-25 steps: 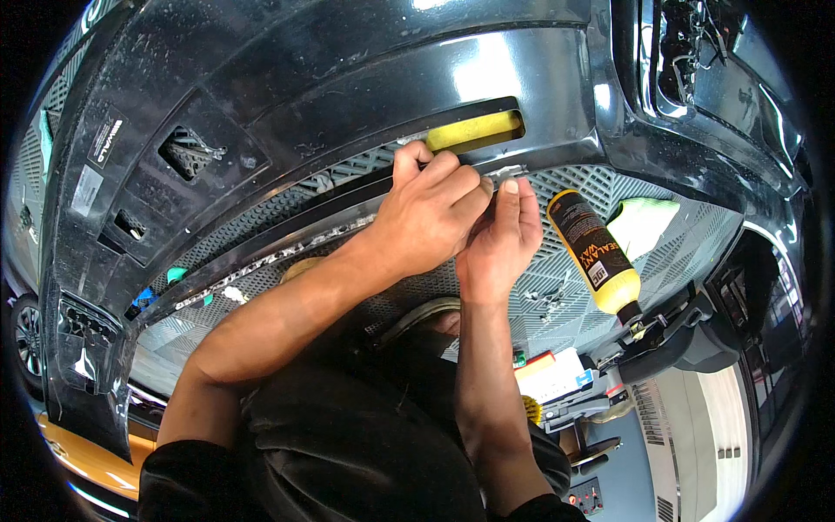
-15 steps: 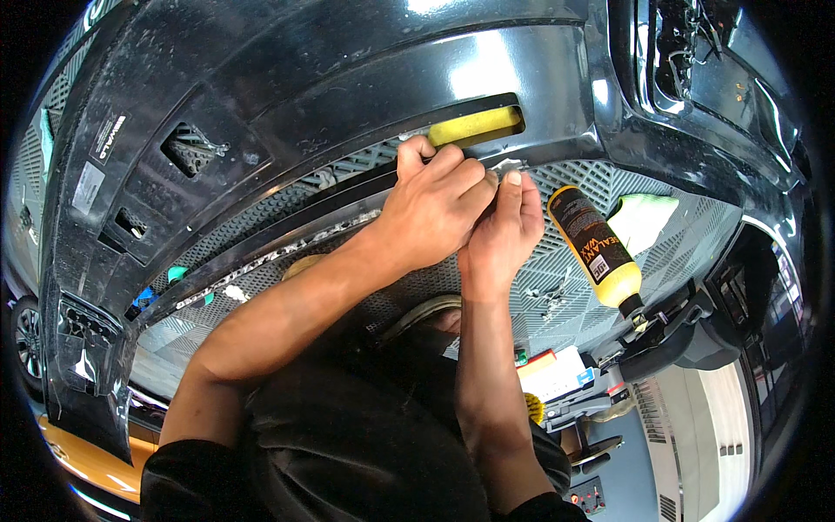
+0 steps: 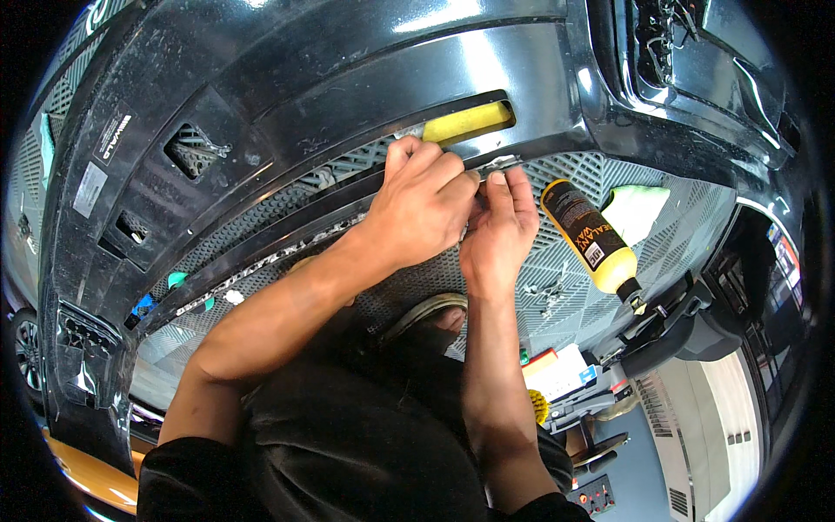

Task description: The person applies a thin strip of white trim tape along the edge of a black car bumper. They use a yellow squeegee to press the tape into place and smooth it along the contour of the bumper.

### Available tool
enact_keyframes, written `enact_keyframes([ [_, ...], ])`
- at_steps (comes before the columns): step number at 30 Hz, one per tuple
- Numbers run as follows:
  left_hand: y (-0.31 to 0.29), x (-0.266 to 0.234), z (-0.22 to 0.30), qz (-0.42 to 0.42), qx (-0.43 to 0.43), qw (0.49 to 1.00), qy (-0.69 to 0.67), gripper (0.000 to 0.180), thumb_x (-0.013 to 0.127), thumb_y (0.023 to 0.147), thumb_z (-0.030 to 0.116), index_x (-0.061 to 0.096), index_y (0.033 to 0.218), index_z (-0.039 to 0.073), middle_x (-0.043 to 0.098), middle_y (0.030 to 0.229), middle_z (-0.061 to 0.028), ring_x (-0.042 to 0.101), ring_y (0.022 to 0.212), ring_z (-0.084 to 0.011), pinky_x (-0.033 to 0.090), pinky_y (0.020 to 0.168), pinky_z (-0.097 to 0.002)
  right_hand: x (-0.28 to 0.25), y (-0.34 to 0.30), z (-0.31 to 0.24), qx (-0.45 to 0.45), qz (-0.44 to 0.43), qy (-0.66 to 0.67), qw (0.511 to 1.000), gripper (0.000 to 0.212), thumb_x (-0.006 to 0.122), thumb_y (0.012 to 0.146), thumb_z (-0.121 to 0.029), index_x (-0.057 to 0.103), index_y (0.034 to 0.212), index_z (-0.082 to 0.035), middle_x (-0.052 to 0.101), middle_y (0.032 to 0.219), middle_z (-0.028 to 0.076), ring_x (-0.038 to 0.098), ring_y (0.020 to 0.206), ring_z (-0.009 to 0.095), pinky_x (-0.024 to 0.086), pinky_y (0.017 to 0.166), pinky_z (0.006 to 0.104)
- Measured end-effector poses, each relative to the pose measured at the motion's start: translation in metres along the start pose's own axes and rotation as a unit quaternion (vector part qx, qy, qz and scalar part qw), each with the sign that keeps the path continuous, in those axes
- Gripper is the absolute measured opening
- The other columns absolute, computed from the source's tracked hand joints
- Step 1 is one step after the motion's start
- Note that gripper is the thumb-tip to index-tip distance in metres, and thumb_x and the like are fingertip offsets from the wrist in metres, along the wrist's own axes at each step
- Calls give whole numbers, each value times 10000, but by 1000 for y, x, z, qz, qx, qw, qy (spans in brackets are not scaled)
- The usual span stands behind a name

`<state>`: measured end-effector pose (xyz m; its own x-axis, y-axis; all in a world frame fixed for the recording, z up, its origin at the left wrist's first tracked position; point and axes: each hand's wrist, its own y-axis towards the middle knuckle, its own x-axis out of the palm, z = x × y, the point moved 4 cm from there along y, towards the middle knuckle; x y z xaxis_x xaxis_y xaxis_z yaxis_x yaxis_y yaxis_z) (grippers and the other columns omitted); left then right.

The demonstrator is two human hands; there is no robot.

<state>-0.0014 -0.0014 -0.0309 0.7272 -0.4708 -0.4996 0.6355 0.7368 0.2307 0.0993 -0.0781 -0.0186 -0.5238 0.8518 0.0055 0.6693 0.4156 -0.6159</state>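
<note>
A large black car bumper point(image 3: 348, 87) stretches across the upper part of the view. Along its lower lip point(image 3: 270, 248) runs a strip of ragged whitish residue, with a grey-white scrap point(image 3: 500, 163) at the lip just beyond my right fingertips. My left hand point(image 3: 424, 204) is closed, its curled fingers at the lip below a slot in the bumper. Right beside it, touching or nearly so, my right hand point(image 3: 500, 230) is bent in a pinch, thumb uppermost. Whatever lies between the fingers of either hand is hidden.
A yellow-and-black bottle point(image 3: 591, 235) lies on the grey grid floor point(image 3: 557, 270) to the right, near a pale green cloth point(image 3: 637, 213). White scraps point(image 3: 548, 297) litter the floor. A yellow brush point(image 3: 537, 406) and a black chair point(image 3: 696, 322) are at lower right.
My right thumb has shifted slightly left along the lip, uncovering more of the grey-white scrap. My left hand has moved a little left and stays closed. The whole view has shifted slightly.
</note>
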Motion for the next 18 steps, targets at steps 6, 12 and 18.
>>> enact_keyframes([
  [6,-4,-4,-2,-10,-3,1000,-9,221,765,793,73,762,1009,26,598,882,-61,606,892,-279,425,964,-485,-3,2,4,-5,-16,24,1000,178,557,1110,-15,636,1268,8,707,1095,39,667,909,88,555,756,242],
  [12,-2,-4,-1,-20,-17,1000,-15,264,789,775,34,767,1038,28,611,883,-52,618,881,-270,420,951,-471,4,-1,3,-6,14,13,1000,146,560,1113,-37,631,1234,4,664,1018,-4,580,845,47,469,691,216],
  [18,-1,1,0,-33,-23,999,-5,216,759,808,100,765,1006,13,600,877,-42,608,902,-254,388,997,-482,0,0,6,-10,27,2,1000,174,572,1120,-75,642,1252,13,664,1009,-10,559,825,40,452,674,209],
])
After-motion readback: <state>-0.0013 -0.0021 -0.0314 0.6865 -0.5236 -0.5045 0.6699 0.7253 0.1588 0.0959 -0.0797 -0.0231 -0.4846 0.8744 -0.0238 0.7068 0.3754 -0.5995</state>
